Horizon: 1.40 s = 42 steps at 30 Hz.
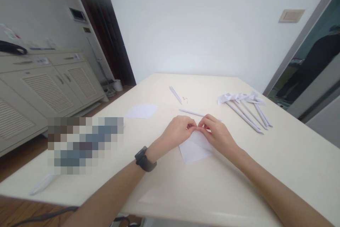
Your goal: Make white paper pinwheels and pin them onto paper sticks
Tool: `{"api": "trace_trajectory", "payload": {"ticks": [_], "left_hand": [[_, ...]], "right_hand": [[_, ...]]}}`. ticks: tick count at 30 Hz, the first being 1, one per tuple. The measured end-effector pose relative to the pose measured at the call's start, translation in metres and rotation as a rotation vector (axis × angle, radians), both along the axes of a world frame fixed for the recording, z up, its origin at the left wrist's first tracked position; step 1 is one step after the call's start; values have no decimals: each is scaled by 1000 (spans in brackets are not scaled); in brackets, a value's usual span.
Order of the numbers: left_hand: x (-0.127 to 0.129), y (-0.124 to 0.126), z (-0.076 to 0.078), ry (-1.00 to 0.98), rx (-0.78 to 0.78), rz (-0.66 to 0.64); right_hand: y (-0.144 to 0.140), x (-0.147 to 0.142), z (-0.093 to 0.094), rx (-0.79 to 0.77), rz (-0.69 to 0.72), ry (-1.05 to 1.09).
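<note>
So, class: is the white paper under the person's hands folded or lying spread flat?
Folded: the white paper shows a diagonal crease, with both hands pinching its top edge.

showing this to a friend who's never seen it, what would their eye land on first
Most likely the two bare hands meeting mid-table: the left hand and right hand pinch the far edge of a white sheet of paper lying on the cream table. Next, the bundle of rolled paper sticks with folded white tops lying to the right, and a spare paper square to the left.
</note>
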<state>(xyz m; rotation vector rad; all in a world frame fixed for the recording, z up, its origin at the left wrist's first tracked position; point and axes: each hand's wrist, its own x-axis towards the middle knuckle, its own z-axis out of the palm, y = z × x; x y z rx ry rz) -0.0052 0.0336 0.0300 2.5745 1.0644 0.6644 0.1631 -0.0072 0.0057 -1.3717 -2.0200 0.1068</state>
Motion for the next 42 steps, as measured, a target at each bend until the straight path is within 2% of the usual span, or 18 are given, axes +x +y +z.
{"api": "trace_trajectory", "payload": {"ticks": [6,14,25,36,42], "left_hand": [[0,-1,3,-31,-41,-18],[-2,-3,6,-31,-6,-21],[-2,-4,5,38,71,-56],[-3,-2,0,51,98,-68],[-2,-3,1,65,97,-57]], "right_hand": [[-2,-3,0,64,-29,-51],[-4,-4,3,72,-23,-15],[-1,-2,3,-65,-16,125],[1,1,0,-29,46,133],[2,-1,2,-97,70,216]]}}
